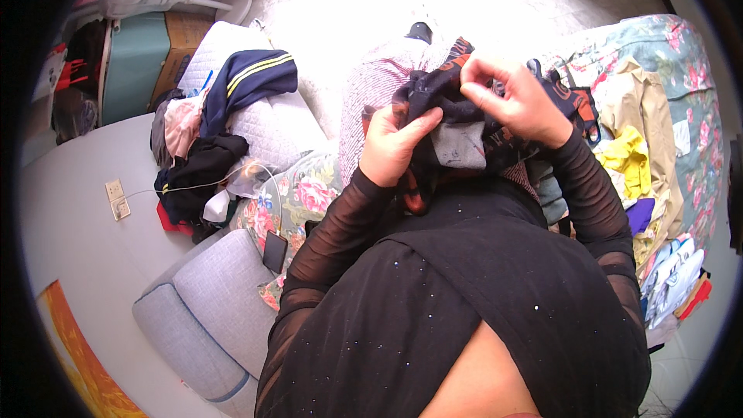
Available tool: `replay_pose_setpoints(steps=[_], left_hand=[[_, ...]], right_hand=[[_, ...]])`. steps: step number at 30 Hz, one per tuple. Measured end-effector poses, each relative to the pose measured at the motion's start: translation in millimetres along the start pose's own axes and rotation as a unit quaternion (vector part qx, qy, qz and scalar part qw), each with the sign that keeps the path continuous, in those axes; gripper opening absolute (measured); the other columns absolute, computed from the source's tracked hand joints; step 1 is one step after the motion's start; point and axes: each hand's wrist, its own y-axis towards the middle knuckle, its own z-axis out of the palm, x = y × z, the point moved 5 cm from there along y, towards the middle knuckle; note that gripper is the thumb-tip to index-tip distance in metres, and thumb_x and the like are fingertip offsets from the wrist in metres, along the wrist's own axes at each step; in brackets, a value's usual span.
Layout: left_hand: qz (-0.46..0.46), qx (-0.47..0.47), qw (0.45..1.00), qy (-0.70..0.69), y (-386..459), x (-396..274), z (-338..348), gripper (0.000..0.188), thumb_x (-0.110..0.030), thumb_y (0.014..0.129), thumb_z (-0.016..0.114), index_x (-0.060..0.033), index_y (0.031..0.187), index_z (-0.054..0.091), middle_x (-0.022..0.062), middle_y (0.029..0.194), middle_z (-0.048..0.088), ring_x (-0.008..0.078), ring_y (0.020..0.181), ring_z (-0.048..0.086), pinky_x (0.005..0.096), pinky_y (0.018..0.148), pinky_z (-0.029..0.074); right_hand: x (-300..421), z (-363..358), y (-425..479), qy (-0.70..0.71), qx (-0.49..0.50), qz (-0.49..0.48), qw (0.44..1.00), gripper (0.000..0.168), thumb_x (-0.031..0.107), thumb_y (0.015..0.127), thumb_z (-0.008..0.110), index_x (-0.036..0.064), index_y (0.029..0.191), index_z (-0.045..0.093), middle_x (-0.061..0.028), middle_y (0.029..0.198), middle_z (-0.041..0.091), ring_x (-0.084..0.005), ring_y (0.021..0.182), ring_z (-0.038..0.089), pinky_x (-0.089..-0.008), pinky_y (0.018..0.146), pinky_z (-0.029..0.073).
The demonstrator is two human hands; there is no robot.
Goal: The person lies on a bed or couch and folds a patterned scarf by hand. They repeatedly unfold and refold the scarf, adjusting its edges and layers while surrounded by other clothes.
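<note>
A black printed garment with orange patterning lies bunched on my lap, over my striped trousers. My left hand grips its near left side, thumb on top and fingers hidden under the fabric. At the upper right, my right hand has thumb and forefinger curled together on the dark cloth; its other fingertips are out of sight. Between the hands a grey patch of fabric shows on the garment. Part of the same dark, orange-printed cloth seems to spread past my right wrist.
Right of me, beige trousers, a yellow garment and folded clothes lie on a floral cover. To the left are a navy garment, a black clothes heap, a phone and a white charging cable from a wall socket.
</note>
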Motion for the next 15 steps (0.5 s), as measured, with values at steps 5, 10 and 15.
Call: replay_pose_setpoints(steps=[5, 10, 15], left_hand=[[-0.044, -0.011, 0.991, -0.128, 2, 1, -1, 0.029, -0.012, 0.091, 0.061, 0.0014, 0.117, 0.059, 0.0048, 0.105, 0.065, 0.0121, 0.093, 0.061, 0.0262, 0.084, 0.049], [-0.079, -0.019, 0.980, -0.183, 3, 12, -10, 0.036, -0.017, 0.093, 0.058, 0.0010, 0.123, 0.054, 0.0077, 0.111, 0.063, 0.0162, 0.097, 0.062, 0.0292, 0.086, 0.051], [-0.097, 0.002, 0.961, -0.259, 4, 4, 2, 0.038, -0.023, 0.095, 0.056, 0.0006, 0.125, 0.051, 0.0105, 0.111, 0.063, 0.0190, 0.098, 0.063, 0.0313, 0.086, 0.053]], right_hand=[[-55, -80, 3, -0.071, -0.283, 0.056, 0.955, 0.008, 0.006, 0.091, 0.054, 0.001, 0.094, 0.060, -0.0004, 0.085, 0.057, -0.0077, 0.081, 0.053, -0.0240, 0.075, 0.044], [-25, -85, -1, -0.234, -0.280, -0.098, 0.926, 0.024, -0.001, 0.087, 0.053, 0.005, 0.109, 0.063, -0.0057, 0.100, 0.059, -0.0138, 0.091, 0.056, -0.0268, 0.082, 0.045], [7, -19, -14, 0.032, -0.082, 0.047, 0.995, 0.030, 0.013, 0.085, 0.067, 0.002, 0.112, 0.061, -0.0080, 0.103, 0.060, -0.0152, 0.095, 0.057, -0.0292, 0.084, 0.046]])
